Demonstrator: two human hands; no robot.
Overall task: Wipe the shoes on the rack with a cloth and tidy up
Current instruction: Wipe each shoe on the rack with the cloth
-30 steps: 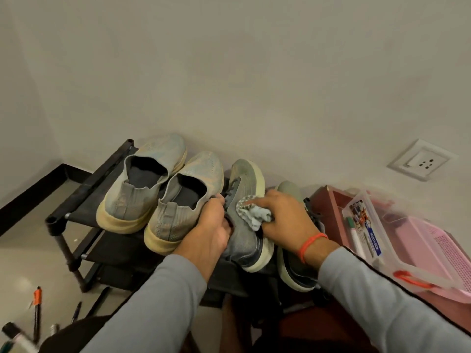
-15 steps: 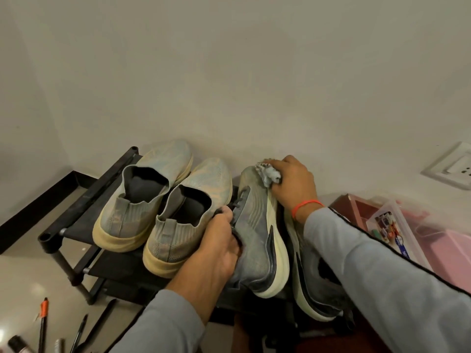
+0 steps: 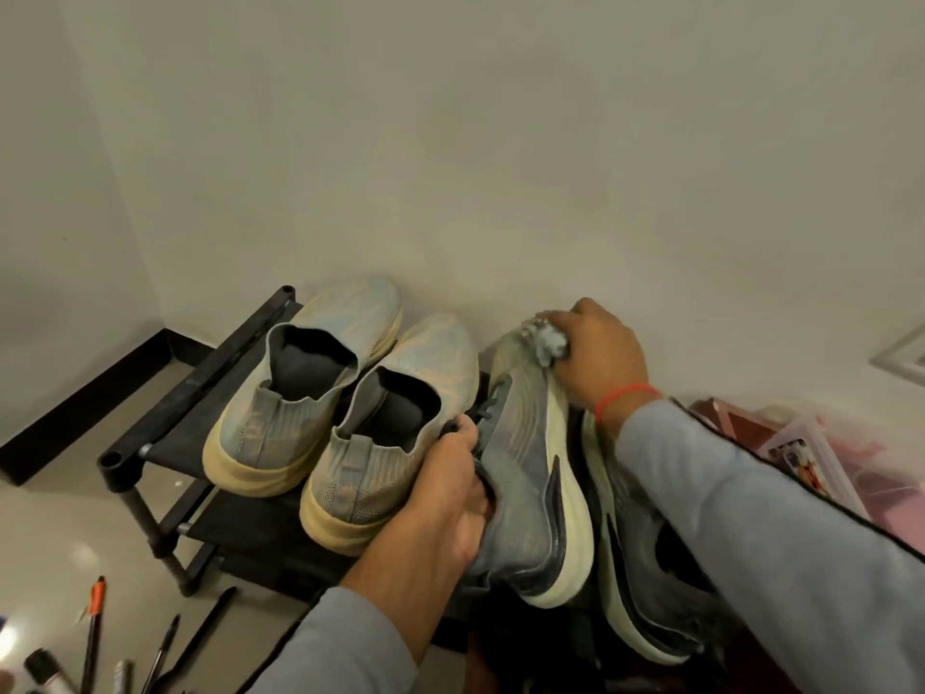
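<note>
A black shoe rack (image 3: 165, 408) stands against the wall. Two pale slip-on shoes (image 3: 300, 388) (image 3: 395, 428) sit on its top shelf, heels toward me. To their right a grey sneaker (image 3: 525, 468) with a cream sole is tipped on its side; my left hand (image 3: 445, 498) grips it at the collar. My right hand (image 3: 600, 358) holds a crumpled grey cloth (image 3: 545, 340) against the sneaker's toe. A second grey sneaker (image 3: 640, 593) lies on the right, partly under my right sleeve.
Several pens and markers (image 3: 95, 628) lie on the floor at the lower left. A clear plastic box (image 3: 811, 453) and pink items sit at the right edge. A wall socket (image 3: 901, 358) shows at far right. The wall is close behind the rack.
My right hand carried the cloth from the sneaker's middle up to its toe. The sneaker has rolled further onto its side. My left hand kept its hold.
</note>
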